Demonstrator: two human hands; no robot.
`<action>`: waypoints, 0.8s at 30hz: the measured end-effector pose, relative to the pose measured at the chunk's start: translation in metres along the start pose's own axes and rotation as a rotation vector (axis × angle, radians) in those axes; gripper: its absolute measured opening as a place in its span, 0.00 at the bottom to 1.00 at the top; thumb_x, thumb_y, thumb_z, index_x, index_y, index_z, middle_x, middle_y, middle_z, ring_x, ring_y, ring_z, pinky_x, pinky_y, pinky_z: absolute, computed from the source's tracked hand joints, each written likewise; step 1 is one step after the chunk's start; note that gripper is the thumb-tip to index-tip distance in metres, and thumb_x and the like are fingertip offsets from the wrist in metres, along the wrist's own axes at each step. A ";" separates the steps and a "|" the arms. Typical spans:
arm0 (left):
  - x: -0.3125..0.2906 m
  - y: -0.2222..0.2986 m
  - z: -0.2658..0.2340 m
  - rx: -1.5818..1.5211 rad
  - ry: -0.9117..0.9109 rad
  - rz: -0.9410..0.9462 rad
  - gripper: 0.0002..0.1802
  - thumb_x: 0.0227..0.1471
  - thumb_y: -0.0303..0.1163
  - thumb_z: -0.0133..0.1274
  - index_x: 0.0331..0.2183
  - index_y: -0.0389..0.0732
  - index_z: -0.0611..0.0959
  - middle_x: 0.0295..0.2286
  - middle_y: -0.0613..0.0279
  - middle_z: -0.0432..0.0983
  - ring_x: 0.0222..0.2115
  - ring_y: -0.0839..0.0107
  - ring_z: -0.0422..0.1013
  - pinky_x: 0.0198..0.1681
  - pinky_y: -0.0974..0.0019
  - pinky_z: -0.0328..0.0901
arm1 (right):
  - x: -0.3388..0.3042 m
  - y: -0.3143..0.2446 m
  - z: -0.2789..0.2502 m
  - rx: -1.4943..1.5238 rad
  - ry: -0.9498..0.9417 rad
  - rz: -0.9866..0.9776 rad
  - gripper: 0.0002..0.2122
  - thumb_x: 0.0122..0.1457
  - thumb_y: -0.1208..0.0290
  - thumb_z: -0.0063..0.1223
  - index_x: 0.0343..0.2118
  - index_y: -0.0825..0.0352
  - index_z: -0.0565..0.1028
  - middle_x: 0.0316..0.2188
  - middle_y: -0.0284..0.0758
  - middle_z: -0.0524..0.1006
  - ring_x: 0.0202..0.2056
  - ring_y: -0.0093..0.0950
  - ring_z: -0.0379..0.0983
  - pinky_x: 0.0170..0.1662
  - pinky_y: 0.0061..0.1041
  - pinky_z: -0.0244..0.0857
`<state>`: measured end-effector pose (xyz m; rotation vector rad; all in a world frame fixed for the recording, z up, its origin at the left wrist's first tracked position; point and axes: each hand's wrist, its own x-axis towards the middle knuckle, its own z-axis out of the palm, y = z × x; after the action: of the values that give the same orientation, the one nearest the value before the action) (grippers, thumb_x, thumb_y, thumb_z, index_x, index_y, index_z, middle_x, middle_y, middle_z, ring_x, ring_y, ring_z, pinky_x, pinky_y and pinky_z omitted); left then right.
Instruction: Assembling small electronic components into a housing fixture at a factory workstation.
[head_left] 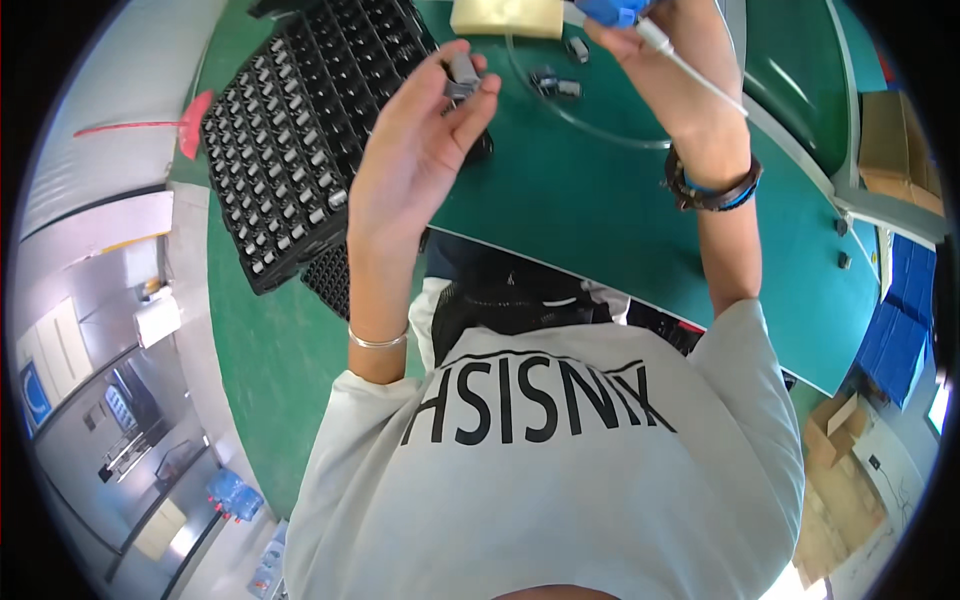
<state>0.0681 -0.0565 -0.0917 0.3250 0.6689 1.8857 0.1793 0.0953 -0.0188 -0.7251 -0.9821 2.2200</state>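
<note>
Left hand (425, 140): raised over the left part of the desk (600, 220), its grip closing narrow, thumb and fingertips pinching a small grey part (462, 72).
Small grey part: sitting at the very tips of the fingers, above the right edge of the black tray (290, 150); mostly hidden by the fingers, so its full shape is not showing.
Handling: judging by its size, the part is looking light, stiff and hard, probably a bit slick; taking it by its two side faces with fingertips seems the sound hold, since a loose pinch could be letting it slip.
Right hand (660, 50): working at the far edge of the view, its grip wrapping a blue tool (608, 10) with a white tip; a thin clear tube (590, 125) is trailing from it across the desk.
Tool to part: the blue tool is standing to the right of the grey part, near but apart.
Desk: green, carrying a few loose dark parts (556, 84) between the hands and a pale sponge block (506, 17) at the far edge.
Black tray: lying left, holding rows of similar small pieces.
</note>
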 end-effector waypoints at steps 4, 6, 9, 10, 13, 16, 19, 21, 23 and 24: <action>-0.002 -0.002 -0.003 0.023 0.001 -0.021 0.19 0.53 0.32 0.44 0.45 0.32 0.67 0.40 0.53 0.67 0.39 0.65 0.67 0.41 0.70 0.67 | 0.004 0.003 -0.013 0.001 -0.094 -0.139 0.09 0.54 0.64 0.47 0.36 0.59 0.70 0.27 0.24 0.73 0.23 0.12 0.66 0.19 0.10 0.53; -0.004 -0.003 -0.003 0.039 -0.010 -0.004 0.20 0.52 0.31 0.45 0.46 0.32 0.67 0.40 0.53 0.67 0.39 0.66 0.67 0.40 0.71 0.67 | 0.005 0.005 -0.016 0.008 -0.111 -0.121 0.08 0.54 0.64 0.47 0.35 0.59 0.70 0.26 0.23 0.73 0.22 0.12 0.66 0.18 0.10 0.53; -0.008 -0.005 0.002 0.032 -0.050 0.000 0.19 0.52 0.29 0.44 0.46 0.31 0.66 0.41 0.52 0.67 0.41 0.64 0.67 0.42 0.70 0.67 | 0.006 0.006 -0.023 0.004 -0.234 -0.166 0.08 0.54 0.64 0.47 0.34 0.61 0.70 0.24 0.23 0.72 0.20 0.12 0.66 0.18 0.11 0.54; -0.008 -0.007 0.006 0.035 -0.072 0.013 0.19 0.52 0.28 0.44 0.46 0.31 0.66 0.42 0.51 0.67 0.41 0.63 0.67 0.43 0.70 0.67 | 0.005 0.005 -0.028 -0.023 -0.269 -0.167 0.09 0.54 0.64 0.47 0.34 0.61 0.70 0.24 0.23 0.72 0.21 0.13 0.66 0.20 0.11 0.55; -0.023 -0.004 0.014 0.126 -0.097 0.050 0.20 0.52 0.27 0.44 0.47 0.30 0.66 0.43 0.50 0.66 0.42 0.62 0.67 0.44 0.69 0.67 | 0.002 0.010 -0.013 -0.009 -0.224 -0.078 0.10 0.53 0.64 0.48 0.35 0.63 0.70 0.25 0.25 0.72 0.23 0.14 0.67 0.23 0.11 0.59; -0.029 -0.010 0.039 0.312 0.037 0.146 0.22 0.51 0.27 0.46 0.47 0.30 0.66 0.43 0.49 0.66 0.41 0.63 0.68 0.45 0.68 0.66 | -0.001 0.020 -0.018 0.003 -0.239 -0.093 0.18 0.53 0.64 0.48 0.44 0.68 0.66 0.34 0.32 0.71 0.36 0.20 0.68 0.41 0.15 0.61; -0.030 -0.013 0.036 0.412 0.043 0.250 0.24 0.47 0.29 0.52 0.45 0.31 0.67 0.41 0.50 0.68 0.40 0.65 0.69 0.44 0.67 0.66 | -0.003 0.025 -0.027 -0.400 -0.459 -0.185 0.20 0.51 0.58 0.43 0.39 0.71 0.66 0.35 0.35 0.70 0.35 0.21 0.68 0.37 0.18 0.61; -0.031 -0.013 0.036 0.467 0.056 0.289 0.25 0.44 0.33 0.56 0.43 0.31 0.68 0.38 0.52 0.70 0.39 0.67 0.70 0.42 0.66 0.67 | -0.007 0.027 -0.022 -0.342 -0.441 -0.152 0.21 0.50 0.56 0.44 0.38 0.71 0.66 0.34 0.35 0.70 0.35 0.21 0.67 0.38 0.18 0.61; -0.033 -0.012 0.038 0.439 0.078 0.330 0.23 0.43 0.29 0.56 0.42 0.31 0.70 0.38 0.52 0.71 0.38 0.69 0.70 0.41 0.69 0.66 | -0.010 0.026 -0.020 -0.367 -0.457 -0.153 0.21 0.49 0.56 0.44 0.39 0.71 0.66 0.34 0.35 0.70 0.35 0.21 0.67 0.38 0.18 0.61; -0.032 -0.012 0.038 0.408 0.102 0.358 0.21 0.42 0.24 0.57 0.40 0.30 0.72 0.38 0.53 0.71 0.37 0.71 0.70 0.39 0.73 0.64 | -0.009 0.026 -0.021 -0.368 -0.456 -0.130 0.22 0.49 0.56 0.45 0.39 0.70 0.66 0.35 0.35 0.70 0.35 0.21 0.67 0.38 0.18 0.61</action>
<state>0.1096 -0.0714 -0.0655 0.6473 1.1284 2.1039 0.1922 0.0841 -0.0490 -0.2895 -1.6416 2.1554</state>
